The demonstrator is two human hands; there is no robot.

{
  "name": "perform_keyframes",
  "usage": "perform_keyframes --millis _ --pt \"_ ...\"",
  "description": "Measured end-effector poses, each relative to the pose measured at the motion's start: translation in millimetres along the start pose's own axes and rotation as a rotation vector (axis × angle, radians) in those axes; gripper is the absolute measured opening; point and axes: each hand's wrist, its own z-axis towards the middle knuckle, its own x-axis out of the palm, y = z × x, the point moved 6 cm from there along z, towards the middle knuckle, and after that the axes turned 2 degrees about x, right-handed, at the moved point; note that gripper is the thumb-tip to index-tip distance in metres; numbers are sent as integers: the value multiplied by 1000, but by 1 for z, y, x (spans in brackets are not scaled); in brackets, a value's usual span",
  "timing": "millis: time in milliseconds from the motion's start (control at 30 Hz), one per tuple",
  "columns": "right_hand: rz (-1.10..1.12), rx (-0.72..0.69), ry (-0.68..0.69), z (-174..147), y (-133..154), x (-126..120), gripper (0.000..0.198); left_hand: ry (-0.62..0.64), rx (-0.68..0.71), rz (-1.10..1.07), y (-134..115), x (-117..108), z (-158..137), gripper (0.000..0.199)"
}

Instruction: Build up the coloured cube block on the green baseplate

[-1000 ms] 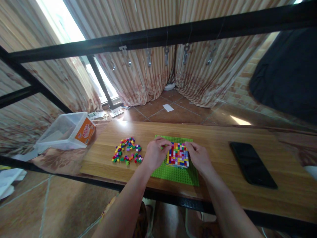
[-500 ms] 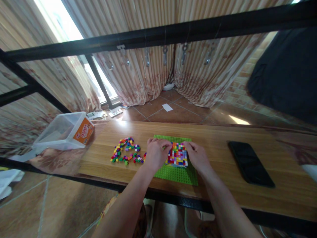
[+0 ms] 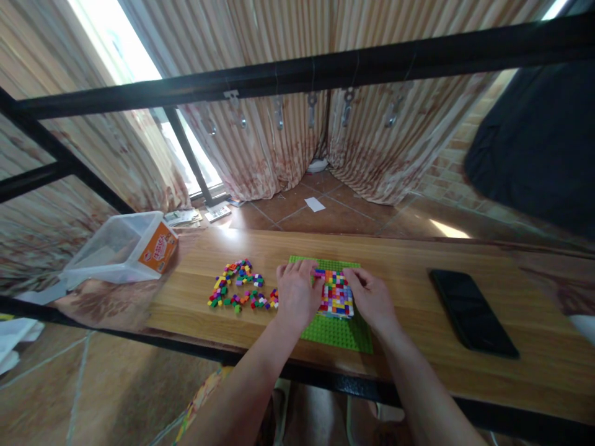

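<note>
A flat block of many-coloured toy bricks stands on a green studded baseplate on the wooden table. My left hand lies along the block's left side, its fingers bent around that edge and covering part of it. At the far right corner, the bent fingers and thumb of my right hand press against the block. The fingertips of both hands are partly hidden, so a single small brick in them cannot be made out. Loose small bricks lie scattered left of my left hand.
A black phone lies on the table at the right. Off the table's left end is a clear plastic box with an orange label. A black metal bar with hanging hooks crosses above the far side.
My left hand has shifted from a pinch near the block's far left corner to lying along its left side, covering more of it. My right hand stays at the right edge.
</note>
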Motion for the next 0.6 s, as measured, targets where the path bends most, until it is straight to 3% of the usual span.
perform_keyframes --millis 200,367,600 --pt "7 -120 -23 -2 16 13 47 74 -38 -165 8 9 4 33" --pt "1 -115 -9 1 19 25 42 134 -85 -261 11 13 6 38" --pt "23 -118 9 5 16 25 38 149 -110 -283 10 14 6 43"
